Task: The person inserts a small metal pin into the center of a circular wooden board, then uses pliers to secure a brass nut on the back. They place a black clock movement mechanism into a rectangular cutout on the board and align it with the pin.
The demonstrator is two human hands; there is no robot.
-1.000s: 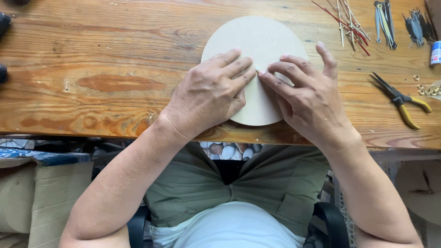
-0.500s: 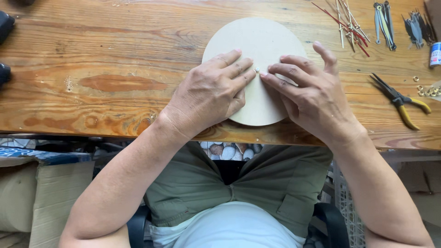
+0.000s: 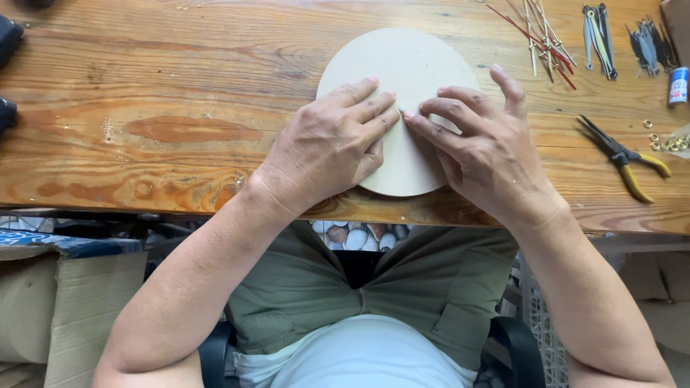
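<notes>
Wooden table (image 3: pixel 144 86) bearing a round board (image 3: pixel 402 65) near its front edge; left hand (image 3: pixel 327 147) and right hand (image 3: pixel 489 147) lie flat, open, fingertips meeting at its centre; pliers (image 3: pixel 624 156) to the right.

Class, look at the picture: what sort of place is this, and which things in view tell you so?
Probably a small craft workshop: a worn wooden workbench, yellow-handled pliers and thin metal rods lie beside the round board.

Pale beige disc (image 3: pixel 402 65), yellow-handled pliers (image 3: pixel 625 158)
</notes>
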